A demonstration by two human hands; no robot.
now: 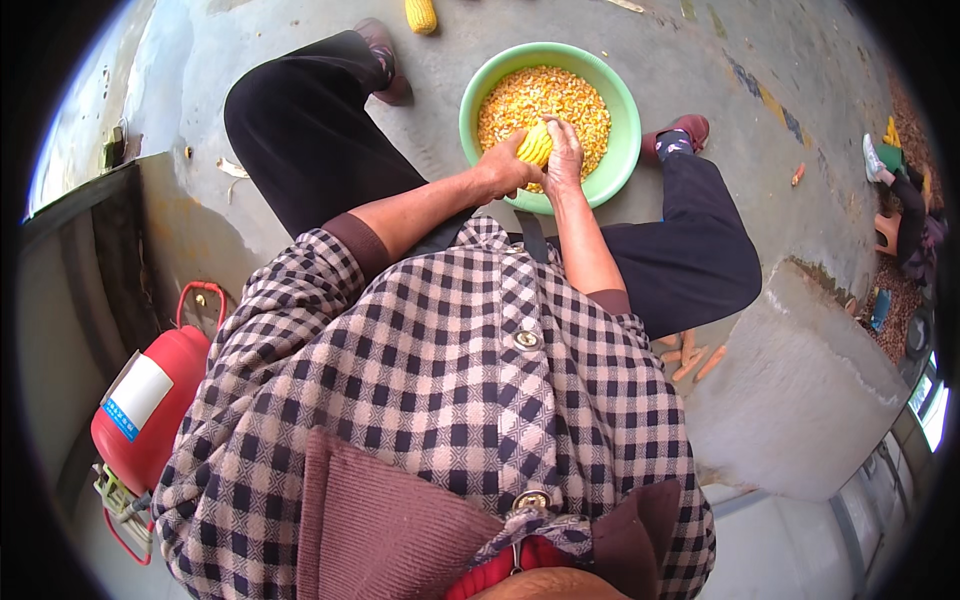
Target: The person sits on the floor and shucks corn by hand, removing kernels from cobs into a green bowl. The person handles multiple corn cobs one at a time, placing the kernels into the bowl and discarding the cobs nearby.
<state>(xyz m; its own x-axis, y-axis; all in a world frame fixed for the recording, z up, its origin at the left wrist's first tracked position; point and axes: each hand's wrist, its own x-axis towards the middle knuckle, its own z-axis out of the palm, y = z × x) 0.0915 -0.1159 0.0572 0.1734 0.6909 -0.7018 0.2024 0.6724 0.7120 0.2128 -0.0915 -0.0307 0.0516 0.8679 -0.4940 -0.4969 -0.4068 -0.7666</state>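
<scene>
An ear of yellow corn point(535, 145) is held between both hands, just above a light green plastic basin point(628, 120). My left hand point(504, 166) grips it from the left, its thumb lying along the kernels. On the ear's right side, my right hand point(563, 156) is wrapped with its fingers pointing away from me. The ear's near end is hidden by the hands. Loose yellow and pale corn kernels point(544, 84) cover the basin's bottom. The basin stands on the concrete floor between my feet.
Another corn ear point(421, 16) lies beyond my left shoe. Several bare corncobs point(691, 355) lie beside my right thigh, and one cob piece point(798, 175) farther right. A red fire extinguisher point(169, 367) is at my left. Another person point(916, 236) sits at the far right.
</scene>
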